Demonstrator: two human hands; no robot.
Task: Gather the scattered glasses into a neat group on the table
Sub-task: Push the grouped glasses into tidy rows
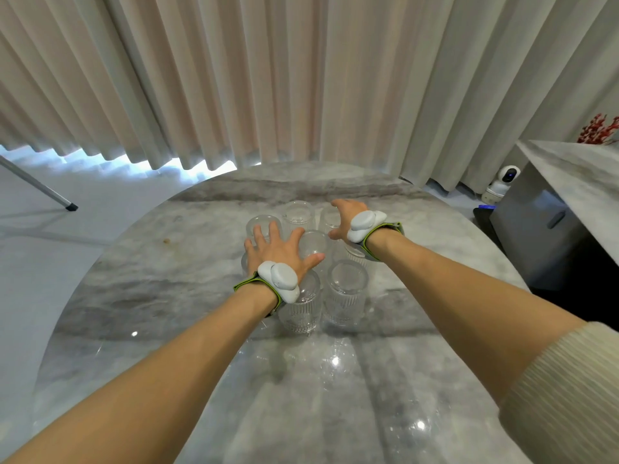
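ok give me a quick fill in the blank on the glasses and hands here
1. The ribbed glasses stand clustered on a ____ table.
2. The left hand hovers with its fingers ____.
3. Each wrist carries a grey ____.
4. Behind the table hangs a pleated ____.

Missing: marble; spread; tracker; curtain

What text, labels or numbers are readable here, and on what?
None readable.
Wrist devices on the left hand and right hand: plain grey, no markings visible.
Glasses: ribbed, clear, no print.
Small white camera on the floor: any label is too small to tell.
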